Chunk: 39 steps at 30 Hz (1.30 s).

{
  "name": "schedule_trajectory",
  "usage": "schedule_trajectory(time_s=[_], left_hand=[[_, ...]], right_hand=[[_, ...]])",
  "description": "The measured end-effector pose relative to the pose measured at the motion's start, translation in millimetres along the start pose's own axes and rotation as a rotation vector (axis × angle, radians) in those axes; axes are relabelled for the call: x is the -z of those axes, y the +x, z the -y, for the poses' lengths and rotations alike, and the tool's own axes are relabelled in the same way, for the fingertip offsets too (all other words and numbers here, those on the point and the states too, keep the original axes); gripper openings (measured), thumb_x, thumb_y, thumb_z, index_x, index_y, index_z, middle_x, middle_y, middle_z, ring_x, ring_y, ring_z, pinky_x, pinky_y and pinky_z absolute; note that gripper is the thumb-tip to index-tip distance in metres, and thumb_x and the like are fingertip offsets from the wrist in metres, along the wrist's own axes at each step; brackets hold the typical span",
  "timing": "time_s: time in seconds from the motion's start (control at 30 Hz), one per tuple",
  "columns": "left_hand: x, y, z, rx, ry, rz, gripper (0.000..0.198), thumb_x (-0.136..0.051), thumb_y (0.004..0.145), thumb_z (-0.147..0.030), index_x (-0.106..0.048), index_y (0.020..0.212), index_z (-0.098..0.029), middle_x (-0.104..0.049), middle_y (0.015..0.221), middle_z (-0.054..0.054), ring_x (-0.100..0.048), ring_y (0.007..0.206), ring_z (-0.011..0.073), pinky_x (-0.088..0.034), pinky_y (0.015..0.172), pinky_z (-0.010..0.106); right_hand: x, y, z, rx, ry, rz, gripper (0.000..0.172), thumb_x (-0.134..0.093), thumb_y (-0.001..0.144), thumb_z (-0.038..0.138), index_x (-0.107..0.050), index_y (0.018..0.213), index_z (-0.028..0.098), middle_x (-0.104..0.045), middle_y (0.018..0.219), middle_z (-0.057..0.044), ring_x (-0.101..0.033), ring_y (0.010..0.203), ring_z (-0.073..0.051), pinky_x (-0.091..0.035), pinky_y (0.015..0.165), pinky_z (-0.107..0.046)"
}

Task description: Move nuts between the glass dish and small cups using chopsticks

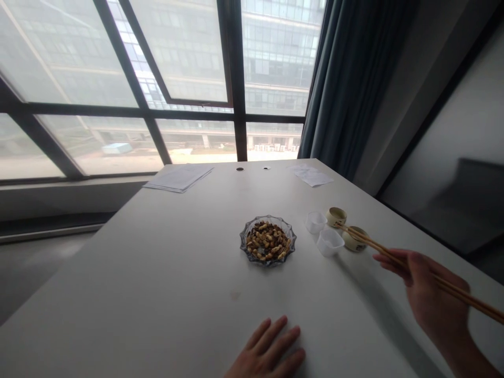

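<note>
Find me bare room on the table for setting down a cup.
Bare tabletop lies left of the glass dish of peanuts, between the dish and the left hand, and up toward the papers. Right of the dish is crowded: two clear plastic cups and two ceramic cups sit close under the chopsticks in the right hand.

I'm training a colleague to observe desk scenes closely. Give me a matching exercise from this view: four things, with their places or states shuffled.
Things:
1. Left hand
2. Right hand
3. Peanuts
4. Stack of papers

Places or states:
A. Near the far edge of the white table
B. Holding wooden chopsticks
C. Inside a glass dish
D. Spread flat on the tabletop

Pairs: 1-D, 2-B, 3-C, 4-A
</note>
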State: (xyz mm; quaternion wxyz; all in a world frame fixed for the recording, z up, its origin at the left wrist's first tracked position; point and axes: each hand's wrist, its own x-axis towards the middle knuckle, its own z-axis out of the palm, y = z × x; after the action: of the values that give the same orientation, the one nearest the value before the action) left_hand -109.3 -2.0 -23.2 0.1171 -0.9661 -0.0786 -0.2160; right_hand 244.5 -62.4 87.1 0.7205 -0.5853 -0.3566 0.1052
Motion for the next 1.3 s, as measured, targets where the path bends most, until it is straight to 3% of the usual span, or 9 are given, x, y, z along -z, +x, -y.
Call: schedule_trajectory(time_s=[0.17, 0.27, 0.4, 0.57, 0.87, 1.0, 1.13, 1.3], left_hand=[[-0.9, -0.3, -0.4, 0.005, -0.016, 0.003, 0.041, -0.063, 0.1, -0.038, -0.059, 0.141, -0.031, -0.044, 0.16, -0.001, -0.04, 0.148, 0.024, -0.034, 0.123, 0.04], [-3.9, -1.0, -2.0, 0.018, -0.026, -0.029, 0.038, -0.06, 0.102, -0.039, -0.059, 0.139, -0.032, -0.045, 0.159, -0.002, -0.042, 0.146, 0.0234, -0.033, 0.123, 0.04], [-7.2, -1.3, -4.4, 0.046, -0.018, -0.07, 0.032, -0.051, 0.106, -0.041, -0.06, 0.137, -0.034, -0.048, 0.156, -0.006, -0.046, 0.143, 0.0201, -0.037, 0.12, 0.036], [-8.2, -0.1, -5.6, 0.057, -0.004, -0.073, 0.029, -0.05, 0.107, -0.041, -0.062, 0.133, -0.037, -0.05, 0.155, -0.009, -0.05, 0.138, 0.0189, -0.042, 0.116, 0.034], [-7.8, -0.1, -5.9, 0.063, 0.02, -0.072, 0.033, -0.043, 0.109, -0.04, -0.06, 0.137, -0.04, -0.053, 0.152, -0.012, -0.051, 0.138, 0.0174, -0.045, 0.114, 0.032], [-7.4, -0.7, -5.9, 0.061, 0.011, -0.067, 0.032, -0.048, 0.108, -0.04, -0.06, 0.137, -0.039, -0.052, 0.153, -0.01, -0.051, 0.138, 0.0177, -0.042, 0.116, 0.033], [-6.9, -1.1, -5.0, 0.054, -0.011, -0.065, 0.031, -0.051, 0.106, -0.041, -0.061, 0.135, -0.037, -0.052, 0.153, -0.008, -0.05, 0.139, 0.0182, -0.039, 0.119, 0.034], [-7.2, -0.6, -4.8, 0.059, -0.025, -0.069, 0.028, -0.052, 0.106, -0.041, -0.062, 0.132, -0.036, -0.051, 0.154, -0.008, -0.048, 0.141, 0.0188, -0.036, 0.121, 0.035]], right_hand=[[-66.9, -8.4, 32.5, 0.053, -0.093, 0.506, 0.027, -0.065, 0.096, 0.042, -0.079, 0.094, 0.019, -0.079, 0.086, -0.008, -0.077, 0.075, -0.022, -0.065, 0.071, -0.032], [-106.4, -9.7, 43.6, 0.094, -0.16, 0.784, 0.033, -0.058, 0.1, 0.042, -0.078, 0.087, 0.018, -0.077, 0.086, -0.007, -0.075, 0.077, -0.019, -0.061, 0.071, -0.029], [-139.4, -13.4, 48.6, 0.076, -0.299, 0.926, 0.041, -0.054, 0.102, 0.044, -0.077, 0.08, 0.018, -0.076, 0.08, -0.005, -0.072, 0.075, -0.018, -0.056, 0.071, -0.028], [-154.0, -17.2, 44.0, -0.027, -0.323, 0.945, 0.044, -0.054, 0.101, 0.048, -0.077, 0.081, 0.017, -0.077, 0.075, -0.005, -0.072, 0.072, -0.02, -0.055, 0.071, -0.03], [-159.1, -21.5, 26.2, -0.099, -0.238, 0.925, 0.051, -0.054, 0.098, 0.057, -0.08, 0.087, 0.015, -0.079, 0.083, -0.01, -0.076, 0.078, -0.025, -0.061, 0.074, -0.035], [-158.8, -24.4, 15.0, -0.23, -0.124, 0.805, 0.052, -0.063, 0.09, 0.063, -0.079, 0.093, 0.013, -0.08, 0.085, -0.012, -0.078, 0.078, -0.028, -0.065, 0.074, -0.039], [-153.3, -22.5, 13.1, -0.328, -0.005, 0.639, 0.051, -0.075, 0.079, 0.065, -0.078, 0.086, 0.014, -0.08, 0.085, -0.013, -0.078, 0.075, -0.029, -0.067, 0.073, -0.039], [-126.2, -6.4, 19.8, -0.35, 0.127, 0.44, 0.046, -0.079, 0.079, 0.059, -0.078, 0.083, 0.013, -0.079, 0.08, -0.013, -0.079, 0.073, -0.028, -0.068, 0.068, -0.036]])
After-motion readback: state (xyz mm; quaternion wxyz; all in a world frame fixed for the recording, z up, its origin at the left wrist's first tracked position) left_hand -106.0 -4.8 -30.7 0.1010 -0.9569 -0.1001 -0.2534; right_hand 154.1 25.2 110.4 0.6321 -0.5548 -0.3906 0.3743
